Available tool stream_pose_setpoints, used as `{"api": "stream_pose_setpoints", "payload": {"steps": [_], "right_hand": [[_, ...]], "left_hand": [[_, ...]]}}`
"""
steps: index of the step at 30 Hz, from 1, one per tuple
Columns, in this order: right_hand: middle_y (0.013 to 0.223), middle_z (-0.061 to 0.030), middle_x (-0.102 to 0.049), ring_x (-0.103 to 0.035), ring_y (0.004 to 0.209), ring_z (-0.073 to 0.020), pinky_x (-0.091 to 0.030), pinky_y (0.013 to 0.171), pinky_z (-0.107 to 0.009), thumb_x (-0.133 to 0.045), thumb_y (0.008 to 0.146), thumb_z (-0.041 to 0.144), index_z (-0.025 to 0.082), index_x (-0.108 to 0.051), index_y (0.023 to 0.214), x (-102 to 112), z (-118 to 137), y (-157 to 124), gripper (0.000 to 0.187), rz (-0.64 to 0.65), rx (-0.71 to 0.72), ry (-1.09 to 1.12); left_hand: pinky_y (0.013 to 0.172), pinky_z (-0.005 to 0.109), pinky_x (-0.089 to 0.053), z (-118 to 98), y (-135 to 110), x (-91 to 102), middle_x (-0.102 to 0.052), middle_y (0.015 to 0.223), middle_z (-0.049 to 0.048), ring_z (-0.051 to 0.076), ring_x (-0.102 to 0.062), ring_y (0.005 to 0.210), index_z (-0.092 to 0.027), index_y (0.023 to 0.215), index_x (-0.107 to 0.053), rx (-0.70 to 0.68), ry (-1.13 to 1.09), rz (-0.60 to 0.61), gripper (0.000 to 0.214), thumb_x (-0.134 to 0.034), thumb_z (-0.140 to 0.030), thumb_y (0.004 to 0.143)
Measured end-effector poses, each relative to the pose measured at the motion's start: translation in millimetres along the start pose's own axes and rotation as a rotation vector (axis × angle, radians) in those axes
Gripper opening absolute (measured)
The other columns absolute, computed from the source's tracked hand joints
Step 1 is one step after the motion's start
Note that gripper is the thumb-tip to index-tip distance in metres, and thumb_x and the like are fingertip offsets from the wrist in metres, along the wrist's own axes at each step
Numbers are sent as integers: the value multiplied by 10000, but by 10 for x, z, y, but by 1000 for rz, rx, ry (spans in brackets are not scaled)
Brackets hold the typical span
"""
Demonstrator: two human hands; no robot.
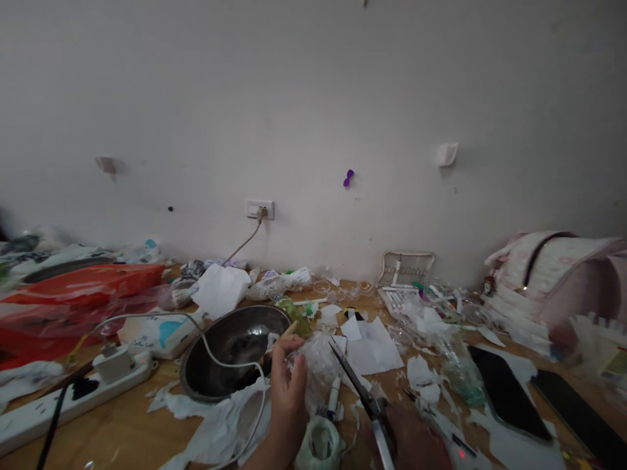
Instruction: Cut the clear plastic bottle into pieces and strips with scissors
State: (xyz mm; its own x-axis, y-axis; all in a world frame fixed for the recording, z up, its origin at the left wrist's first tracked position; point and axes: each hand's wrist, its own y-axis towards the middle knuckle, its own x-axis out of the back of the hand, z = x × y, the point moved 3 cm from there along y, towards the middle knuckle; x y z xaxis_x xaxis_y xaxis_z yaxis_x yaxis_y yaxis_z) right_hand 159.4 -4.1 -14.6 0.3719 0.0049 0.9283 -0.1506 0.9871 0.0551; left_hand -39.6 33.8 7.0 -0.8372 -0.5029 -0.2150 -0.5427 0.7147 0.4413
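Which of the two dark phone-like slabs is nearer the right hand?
The slab lying over white paper; the other slab lies beyond it, farther right from the right hand.

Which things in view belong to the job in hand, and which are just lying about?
Likely in use:
- scissors, in the right hand
- clear plastic, beside the left hand

Apparently just lying about:
- bowl
- phones
- backpack
- red bag
- power strip

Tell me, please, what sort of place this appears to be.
Probably a cluttered desk in a home or dormitory: paper scraps are strewn across it, with a pink-and-white backpack at right and a power strip at left.
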Motion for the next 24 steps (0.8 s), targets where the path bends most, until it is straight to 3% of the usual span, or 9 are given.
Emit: {"api": "stream_pose_setpoints", "payload": {"steps": [9, 16, 24], "right_hand": [[1032, -140, -658, -587, 1007, -269, -420, 868, -339, -415, 876, 348, 149, -668, 941, -19, -97, 76, 328, 109, -22, 59], [1004, -136, -668, -604, 966, -267, -420, 838, -355, -407, 860, 400, 163, -667, 945, 29, -106, 83, 362, 149, -112, 115], [933, -129, -671, -610, 906, -269, -430, 769, -353, -426, 848, 408, 168, -659, 866, 20, -87, 6, 335, 156, -183, 75]], "left_hand": [[957, 439, -378, 27, -43, -23, -592, 1023, 77, 273, -530, 1071, -208, 892, -544, 134, 20, 12, 311, -507, -502, 797], [743, 345, -478, 94, -36, 0, -621, 906, 53, 224, -592, 831, -197, 876, -568, 291, 11, 58, 423, -543, -596, 736], [940, 432, -426, 121, 128, 56, -625, 1020, 73, 278, -548, 1096, -215, 872, -594, 130, 57, 125, 309, -572, -504, 765]]}}
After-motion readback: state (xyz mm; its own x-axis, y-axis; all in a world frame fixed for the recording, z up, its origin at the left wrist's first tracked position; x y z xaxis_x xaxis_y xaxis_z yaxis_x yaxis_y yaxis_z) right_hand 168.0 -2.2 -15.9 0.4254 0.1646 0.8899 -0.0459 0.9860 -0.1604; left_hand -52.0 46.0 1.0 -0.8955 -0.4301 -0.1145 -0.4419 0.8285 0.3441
